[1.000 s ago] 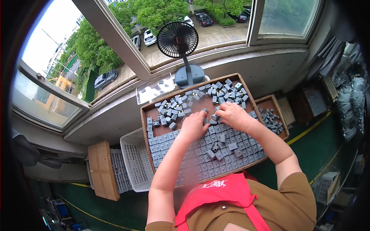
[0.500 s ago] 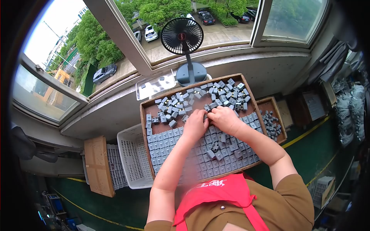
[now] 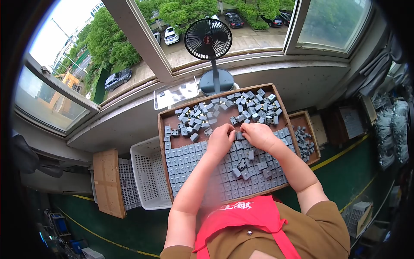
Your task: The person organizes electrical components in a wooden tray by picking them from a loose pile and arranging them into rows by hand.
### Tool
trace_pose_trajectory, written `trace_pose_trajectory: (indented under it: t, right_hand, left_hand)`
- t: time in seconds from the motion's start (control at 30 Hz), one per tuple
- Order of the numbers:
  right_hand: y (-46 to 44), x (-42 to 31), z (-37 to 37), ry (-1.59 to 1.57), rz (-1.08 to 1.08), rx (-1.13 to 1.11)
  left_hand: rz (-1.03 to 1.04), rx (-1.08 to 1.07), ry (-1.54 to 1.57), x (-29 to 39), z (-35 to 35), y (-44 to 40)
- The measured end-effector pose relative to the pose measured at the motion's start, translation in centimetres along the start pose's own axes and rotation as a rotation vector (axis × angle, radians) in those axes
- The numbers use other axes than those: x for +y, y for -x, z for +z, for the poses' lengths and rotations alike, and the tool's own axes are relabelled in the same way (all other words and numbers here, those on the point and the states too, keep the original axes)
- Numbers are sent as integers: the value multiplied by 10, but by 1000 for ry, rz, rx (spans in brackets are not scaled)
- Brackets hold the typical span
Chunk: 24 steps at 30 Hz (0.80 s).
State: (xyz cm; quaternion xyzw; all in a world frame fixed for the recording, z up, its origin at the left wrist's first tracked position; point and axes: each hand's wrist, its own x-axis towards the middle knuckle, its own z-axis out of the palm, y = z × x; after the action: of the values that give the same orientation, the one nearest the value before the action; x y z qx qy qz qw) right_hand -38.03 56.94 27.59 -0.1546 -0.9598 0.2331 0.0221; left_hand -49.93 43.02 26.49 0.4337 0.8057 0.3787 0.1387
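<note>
A wooden tray [image 3: 161,144] holds small grey blocks. Its lower part has neat rows of grey blocks [image 3: 185,157], and loose grey blocks [image 3: 256,107] lie jumbled along its far side. My left hand [image 3: 221,139] and my right hand [image 3: 257,135] are close together over the upper edge of the rows. Fingers of both hands are curled around a small grey block [image 3: 239,136] between them; the fingertips partly hide it. Several loose blocks [image 3: 245,174] rest on top of the rows below my right hand.
A fan [image 3: 208,39] stands beyond the tray by the window, beside a clear plastic lid [image 3: 176,96]. White basket [image 3: 148,172] and cardboard [image 3: 108,183] are at left. A smaller wooden box [image 3: 314,140] of grey parts adjoins the right side.
Both hands came together from slightly apart, then moved a little apart again around the block. The view has shifted slightly.
</note>
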Motion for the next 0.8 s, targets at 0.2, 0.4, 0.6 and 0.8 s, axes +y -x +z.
trace_pose_trajectory:
  t: [0.2,0.4,0.6,0.8]
  right_hand:
    - [0,3,-6,-18,-124,250]
    - [-8,13,-9,227,-180,316]
    - [-1,1,-19,-135,-98,182]
    - [6,-1,-13,81,17,10]
  left_hand:
    - [59,-34,-357,3,-9,1]
    - [146,-61,-270,16,7,6]
    - [58,-79,-275,11,7,8]
    - [88,-23,-278,6,10,11]
